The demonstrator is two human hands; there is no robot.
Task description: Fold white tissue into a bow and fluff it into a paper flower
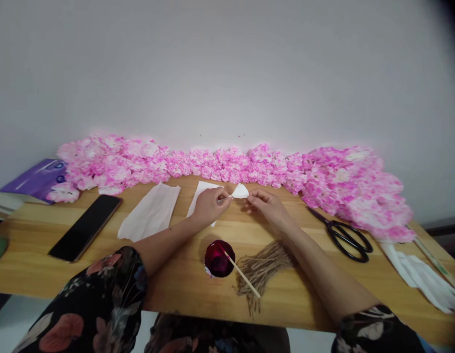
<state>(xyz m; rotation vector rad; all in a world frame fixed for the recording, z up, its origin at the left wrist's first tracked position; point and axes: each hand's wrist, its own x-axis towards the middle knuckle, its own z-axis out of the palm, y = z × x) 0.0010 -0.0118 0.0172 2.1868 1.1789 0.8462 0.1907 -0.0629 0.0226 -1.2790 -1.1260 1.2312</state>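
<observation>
Pleated white fan (pixel 240 191) pinched between two hands

The left hand (pixel 210 206) has thumb and fingers clamped on the fan's narrow twisted end, which probably keeps the pleats gathered; the right hand (pixel 270 207) has its fingertips at the fan's wider edge, likely to steady or spread it, though I cannot tell whether they grip or only touch; the fan is held above the table (pixel 168 289), between both hands.

Partly behind the left hand lies a white sheet (pixel 202 186); nearer the body stands a cup (pixel 214 264) of dark magenta liquid, with a pale stick (pixel 245 280) leaning out over a bundle of brown stems (pixel 266 267), seemingly so its dry end is easy to take; black scissors (pixel 348 241) lie to the right, within reach; pink-and-white flowers (pixel 227 165) line the wall (pixel 227 73), perhaps to leave the middle free for working.
</observation>
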